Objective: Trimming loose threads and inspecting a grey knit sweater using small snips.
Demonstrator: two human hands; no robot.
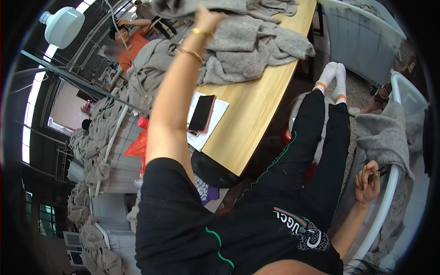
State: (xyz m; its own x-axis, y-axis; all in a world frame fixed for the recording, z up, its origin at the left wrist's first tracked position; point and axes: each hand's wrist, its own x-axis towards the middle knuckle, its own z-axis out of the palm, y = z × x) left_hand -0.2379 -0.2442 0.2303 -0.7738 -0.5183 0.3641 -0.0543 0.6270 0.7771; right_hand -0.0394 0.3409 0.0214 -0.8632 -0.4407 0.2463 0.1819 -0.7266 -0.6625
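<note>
My left hand (207, 19) is stretched out over the wooden table (256, 105) and grips a grey knit garment (250, 43) from the heap lying there. Two gold bangles circle that wrist. My right hand (367, 182) hangs low at my right side, beside the rim of a white plastic basket (389, 197). Its fingers are closed on a small dark metal tool (376, 173); I cannot tell what kind. My legs in black trousers and white socks stretch out between table and basket.
A dark phone (201, 113) lies on white papers (220, 110) near the table's edge. A grey garment (385, 133) drapes over the basket. Another pale bin (362, 36) stands beyond. A person in an orange top (130, 43) sits further off. More grey garments (91, 137) pile up on the left.
</note>
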